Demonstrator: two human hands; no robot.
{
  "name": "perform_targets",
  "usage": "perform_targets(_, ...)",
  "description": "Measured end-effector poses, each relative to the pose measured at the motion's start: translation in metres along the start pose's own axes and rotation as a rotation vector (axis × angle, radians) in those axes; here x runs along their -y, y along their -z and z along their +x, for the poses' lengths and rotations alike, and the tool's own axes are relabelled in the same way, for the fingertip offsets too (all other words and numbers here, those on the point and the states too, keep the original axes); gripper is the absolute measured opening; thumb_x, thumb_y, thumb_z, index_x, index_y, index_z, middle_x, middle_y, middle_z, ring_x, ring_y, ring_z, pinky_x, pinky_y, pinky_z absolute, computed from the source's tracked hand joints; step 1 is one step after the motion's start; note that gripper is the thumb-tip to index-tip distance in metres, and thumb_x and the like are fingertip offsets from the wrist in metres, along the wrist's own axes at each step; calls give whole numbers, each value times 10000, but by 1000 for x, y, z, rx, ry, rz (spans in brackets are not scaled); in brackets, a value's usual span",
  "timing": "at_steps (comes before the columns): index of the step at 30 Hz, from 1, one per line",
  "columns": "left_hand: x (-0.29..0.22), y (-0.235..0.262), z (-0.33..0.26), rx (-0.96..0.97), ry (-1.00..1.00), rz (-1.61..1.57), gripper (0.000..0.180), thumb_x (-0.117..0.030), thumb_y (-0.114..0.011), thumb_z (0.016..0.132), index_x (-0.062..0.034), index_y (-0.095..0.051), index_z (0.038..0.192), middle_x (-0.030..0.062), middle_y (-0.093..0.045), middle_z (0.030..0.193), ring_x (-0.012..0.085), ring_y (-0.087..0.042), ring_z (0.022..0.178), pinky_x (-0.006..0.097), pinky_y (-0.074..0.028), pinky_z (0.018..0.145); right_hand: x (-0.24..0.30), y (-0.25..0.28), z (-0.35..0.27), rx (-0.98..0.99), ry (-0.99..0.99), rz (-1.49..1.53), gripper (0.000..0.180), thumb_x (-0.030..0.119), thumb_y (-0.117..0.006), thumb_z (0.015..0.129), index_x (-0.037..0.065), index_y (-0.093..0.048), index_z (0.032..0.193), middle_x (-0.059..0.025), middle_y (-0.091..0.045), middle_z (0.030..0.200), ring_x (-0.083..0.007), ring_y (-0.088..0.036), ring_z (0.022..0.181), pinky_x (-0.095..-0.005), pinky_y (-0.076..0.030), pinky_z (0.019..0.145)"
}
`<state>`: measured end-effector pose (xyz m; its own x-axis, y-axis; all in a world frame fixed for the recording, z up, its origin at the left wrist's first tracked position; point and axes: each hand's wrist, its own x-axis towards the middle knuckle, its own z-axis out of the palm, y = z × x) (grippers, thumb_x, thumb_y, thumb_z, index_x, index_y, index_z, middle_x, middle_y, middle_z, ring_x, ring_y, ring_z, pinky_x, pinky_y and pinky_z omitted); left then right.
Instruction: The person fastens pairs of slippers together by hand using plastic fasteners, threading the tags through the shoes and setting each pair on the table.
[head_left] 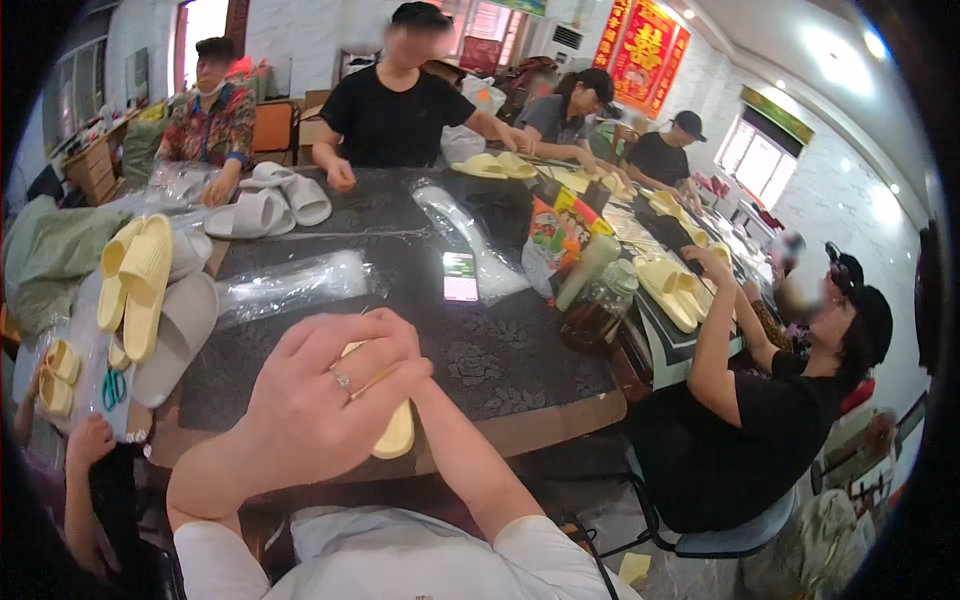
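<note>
Close to me, above the table's front edge, both hands come together around a pale yellow slipper [394, 432]. My left hand [310, 390] is closed in front, its fingers wrapped over the slipper and covering much of it; a ring shows on one finger. Behind it, my right hand [402, 345] is also closed against the slipper, and most of its fingers are hidden. One end of the slipper sticks out below the hands. Beyond them a stack of clear plastic bags [295, 285] lies flat on the dark tabletop [480, 370].
Left are grey slippers [180, 335], yellow slippers [138, 275] and teal scissors [113, 388]. A lit phone [460, 276], more clear plastic [465, 235] and a glass jar [600, 305] stand or lie farther off. A seated co-worker [750, 400] is at right; several others surround the table.
</note>
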<state>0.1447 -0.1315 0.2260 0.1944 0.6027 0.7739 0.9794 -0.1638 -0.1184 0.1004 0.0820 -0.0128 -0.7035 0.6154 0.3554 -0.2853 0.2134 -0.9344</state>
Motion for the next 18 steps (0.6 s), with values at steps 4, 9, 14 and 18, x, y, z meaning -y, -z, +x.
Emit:
perform_targets(4, -17, 34, 17, -21, 6, -348, 432, 32, -603, 566, -98, -716, 962, 23, -663, 1001, 286, -598, 977, 391, -498, 810, -1, 2, 0, -23, 26, -268, 146, 181, -674, 872, 51, -671, 938, 8, -532, 589, -55, -449, 537, -257, -389, 505)
perform_targets(9, -30, 55, 45, 14, 56, -840, 444, 36, -557, 620, -83, -707, 1020, 42, -670, 980, 284, -598, 982, 409, -473, 895, 1, 3, 2, -7, -58, -301, 144, 174, -671, 887, 43, -670, 946, 13, -529, 603, -52, -439, 549, -250, -375, 506)
perform_targets(14, -38, 51, 61, 57, 99, -1065, 440, 19, -551, 649, -65, -668, 1065, 64, -651, 1020, 284, -586, 1016, 405, -462, 913, 4, 3, -2, -24, 20, -264, 146, 163, -668, 883, 31, -664, 945, 16, -540, 611, -48, -467, 567, -252, -395, 526)
perform_targets(18, -41, 44, 63, 96, 115, -1170, 441, 5, -545, 673, -50, -637, 1101, 82, -635, 1052, 284, -576, 1043, 402, -454, 927, 5, 2, -1, -18, 15, -275, 151, 171, -663, 884, 30, -664, 935, 12, -541, 611, -55, -476, 563, -254, -401, 530)
